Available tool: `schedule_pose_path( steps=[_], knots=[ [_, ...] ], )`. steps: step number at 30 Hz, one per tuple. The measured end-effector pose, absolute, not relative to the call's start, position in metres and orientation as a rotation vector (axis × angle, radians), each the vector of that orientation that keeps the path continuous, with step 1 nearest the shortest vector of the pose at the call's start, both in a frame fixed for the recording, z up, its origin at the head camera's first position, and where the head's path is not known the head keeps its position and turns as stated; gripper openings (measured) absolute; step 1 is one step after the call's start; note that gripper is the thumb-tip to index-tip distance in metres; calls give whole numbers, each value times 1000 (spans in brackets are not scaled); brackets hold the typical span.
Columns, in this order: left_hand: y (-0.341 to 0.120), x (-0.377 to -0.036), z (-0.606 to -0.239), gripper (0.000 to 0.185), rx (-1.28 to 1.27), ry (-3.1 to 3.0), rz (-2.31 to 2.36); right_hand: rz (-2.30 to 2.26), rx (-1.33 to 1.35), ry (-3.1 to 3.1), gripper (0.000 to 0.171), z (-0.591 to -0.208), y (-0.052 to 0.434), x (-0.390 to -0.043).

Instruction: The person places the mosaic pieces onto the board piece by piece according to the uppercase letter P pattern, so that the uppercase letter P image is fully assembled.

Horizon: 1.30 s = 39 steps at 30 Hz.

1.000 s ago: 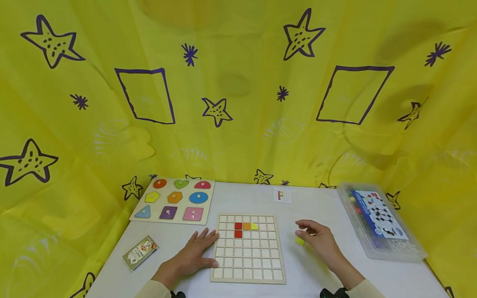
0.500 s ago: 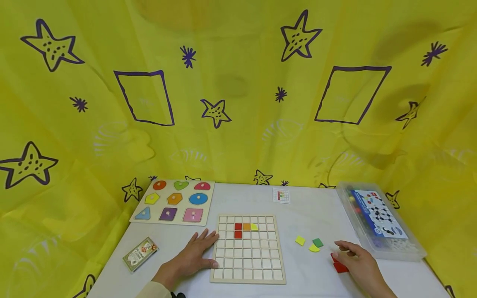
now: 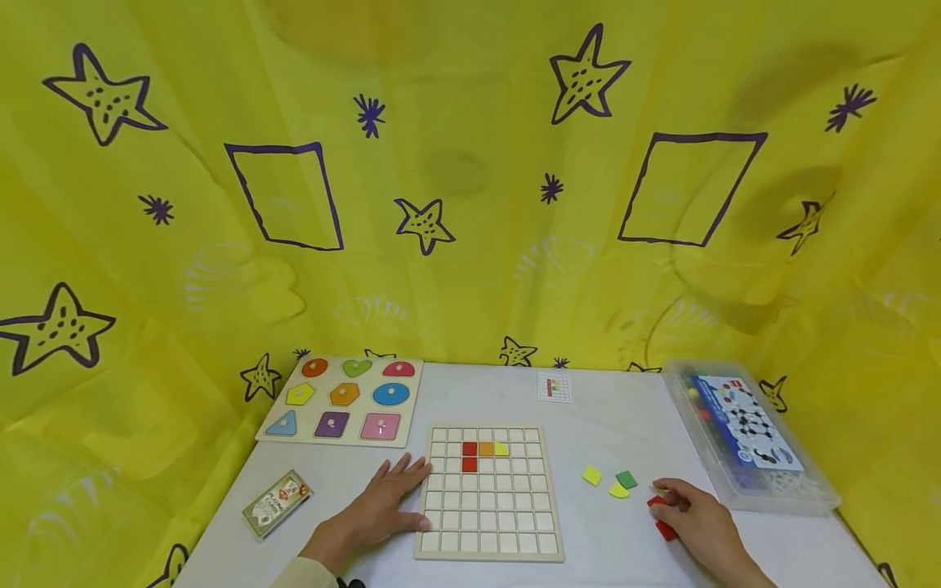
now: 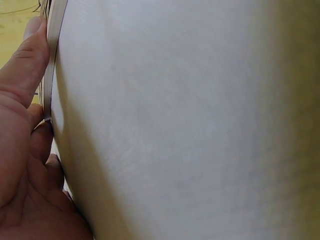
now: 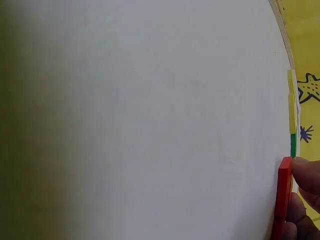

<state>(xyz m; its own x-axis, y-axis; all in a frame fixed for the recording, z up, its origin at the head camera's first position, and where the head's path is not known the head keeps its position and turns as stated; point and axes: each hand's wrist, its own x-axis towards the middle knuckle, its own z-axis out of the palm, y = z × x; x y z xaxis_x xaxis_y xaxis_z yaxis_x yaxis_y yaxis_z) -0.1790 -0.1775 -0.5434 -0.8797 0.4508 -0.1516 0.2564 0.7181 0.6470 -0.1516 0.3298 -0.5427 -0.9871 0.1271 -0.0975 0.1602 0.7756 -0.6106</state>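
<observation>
A wooden grid board (image 3: 507, 516) lies mid-table, with two red squares (image 3: 470, 449), an orange square (image 3: 486, 449) and a yellow piece (image 3: 501, 449) in its cells. My left hand (image 3: 384, 505) rests along the board's left edge, fingers spread and thumb near the lower corner. To the right of the board, my right hand (image 3: 698, 523) is at the red tiles (image 3: 666, 531), thumb and fingers pinching one of them. The right wrist view shows the thumb against the red tile (image 5: 283, 187) and curled fingers partly behind it.
Two yellow tiles (image 3: 591, 474) and a green tile (image 3: 626, 479) lie between board and right hand. A small pattern card (image 3: 555, 387) lies at the back. Around them are a shape puzzle (image 3: 344, 416), a playing-card box (image 3: 278, 504) and a clear plastic case (image 3: 764, 498).
My right hand has moved right, from over the yellow tiles to the red ones, uncovering the yellow and green pieces. The left hand stays at the board's edge.
</observation>
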Motion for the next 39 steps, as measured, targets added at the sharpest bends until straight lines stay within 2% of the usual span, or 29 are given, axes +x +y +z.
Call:
schedule_pose_path(
  steps=[6, 17, 39],
  knots=[
    [-177, -181, -546, 95, 547, 2637, 906, -1031, 119, 2967, 37, -544, 328, -164],
    [-178, -179, -545, 94, 557, 2631, 923, -1049, 127, 2888, 46, -541, 341, -166],
    [-178, -178, -543, 95, 570, 2629, 940, -1073, 183, 2877, 38, -541, 340, -172]
  ],
)
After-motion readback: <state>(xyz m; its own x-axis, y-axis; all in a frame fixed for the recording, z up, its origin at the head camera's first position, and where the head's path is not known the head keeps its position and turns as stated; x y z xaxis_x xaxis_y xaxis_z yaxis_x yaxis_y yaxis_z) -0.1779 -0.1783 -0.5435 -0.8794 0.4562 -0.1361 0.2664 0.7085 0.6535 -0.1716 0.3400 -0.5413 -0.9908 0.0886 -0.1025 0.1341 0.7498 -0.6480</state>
